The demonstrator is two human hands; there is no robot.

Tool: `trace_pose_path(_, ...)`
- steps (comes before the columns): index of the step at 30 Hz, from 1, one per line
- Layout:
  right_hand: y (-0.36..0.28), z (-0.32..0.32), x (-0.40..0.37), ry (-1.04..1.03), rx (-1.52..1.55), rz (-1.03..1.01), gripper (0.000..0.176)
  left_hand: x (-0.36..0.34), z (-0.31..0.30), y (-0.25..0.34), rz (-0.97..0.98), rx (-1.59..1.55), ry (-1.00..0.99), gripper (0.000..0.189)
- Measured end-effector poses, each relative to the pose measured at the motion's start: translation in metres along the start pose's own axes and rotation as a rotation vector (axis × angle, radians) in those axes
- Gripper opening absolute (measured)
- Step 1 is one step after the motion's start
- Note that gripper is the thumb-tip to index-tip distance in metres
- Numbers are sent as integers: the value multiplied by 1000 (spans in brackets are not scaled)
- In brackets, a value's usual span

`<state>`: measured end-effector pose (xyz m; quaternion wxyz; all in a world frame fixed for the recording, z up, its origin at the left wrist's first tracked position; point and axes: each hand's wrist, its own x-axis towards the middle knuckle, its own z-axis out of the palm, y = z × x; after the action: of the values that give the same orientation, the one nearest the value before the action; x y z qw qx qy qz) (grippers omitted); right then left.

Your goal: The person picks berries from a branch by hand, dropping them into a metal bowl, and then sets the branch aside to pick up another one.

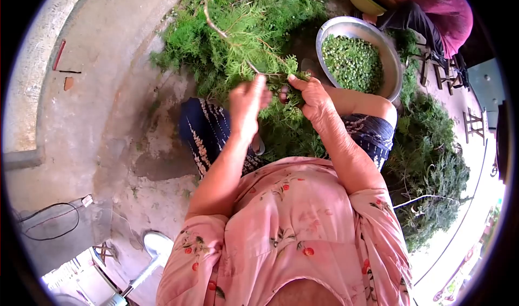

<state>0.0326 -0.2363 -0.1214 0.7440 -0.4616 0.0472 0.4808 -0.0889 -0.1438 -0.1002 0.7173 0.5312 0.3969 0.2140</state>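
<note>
My left hand [248,101], a little blurred, is closed around the stem of a leafy evergreen branch [238,42] that reaches up and away from me. Close beside it, my right hand [312,94] is closed on a green sprig [292,96], the thumb pressed against it. Both hands are above my lap, between my knees. Beyond them lies a heap of cut evergreen branches [275,8]. A metal basin [397,70] by my right knee holds many small green round pieces [351,62], perhaps cones.
Another person in a pink top [446,14] sits at the upper right beside a yellow basin [363,2]. More greenery [432,165] lies along my right. Small wooden stools [474,124] stand farther right. At lower left are a pedestal fan [157,246] and a cable [51,219].
</note>
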Motion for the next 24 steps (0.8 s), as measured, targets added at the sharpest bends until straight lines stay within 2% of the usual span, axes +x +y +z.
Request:
trace_pose_path(2,9,10,-6,25,-7,-8,19,3,14,-21,-133,-112,-56,25)
trace_pose_path(4,19,13,-7,44,-8,7,15,7,17,-27,-172,-327,24,25)
trace_pose_path(5,22,14,-13,-18,-56,-29,15,10,19,-28,-269,-331,53,25)
trace_pose_path(6,24,18,-17,21,-174,-69,19,13,16,-26,-338,-336,2,24)
trace_pose_path(8,31,21,-20,167,-210,-21,24,18,22,-22,-445,-362,94,23)
trace_pose_path(9,33,18,-20,173,-207,-16,24,24,11,-23,-552,-349,-43,20)
trace_pose_path(10,35,12,-19,144,-263,82,26,28,14,-28,-560,-346,-41,20)
trace_pose_path(11,37,9,-17,113,-318,180,28,32,19,-32,-458,-401,-5,20)
trace_pose_path(12,39,9,-19,117,-314,187,28,34,21,-34,-357,-455,33,23)
trace_pose_path(14,40,12,-23,85,-512,214,27,40,20,-36,-369,-423,36,29)
trace_pose_path(16,42,12,-28,43,-562,216,20,44,21,-39,-400,-388,168,26)
trace_pose_path(18,45,5,-30,-196,-918,-4,19,44,22,-42,-387,-425,160,23)
trace_pose_path(19,59,-10,-17,-274,-992,-152,21,44,22,-44,-372,-462,154,20)
trace_pose_path(20,73,-26,-7,-274,-989,-150,21,45,21,-47,-358,-498,147,18)
trace_pose_path(21,78,-31,-5,-317,-993,-206,19,44,17,-55,-249,-384,99,18)
trace_pose_path(22,82,-34,-5,-357,-996,-260,18,50,12,-67,-192,-574,34,17)
trace_pose_path(23,86,-37,-5,-352,-993,-257,18,58,9,-78,-267,-641,44,17)
trace_pose_path(24,88,-37,-6,-310,-809,-97,16,60,9,-80,-341,-707,55,17)
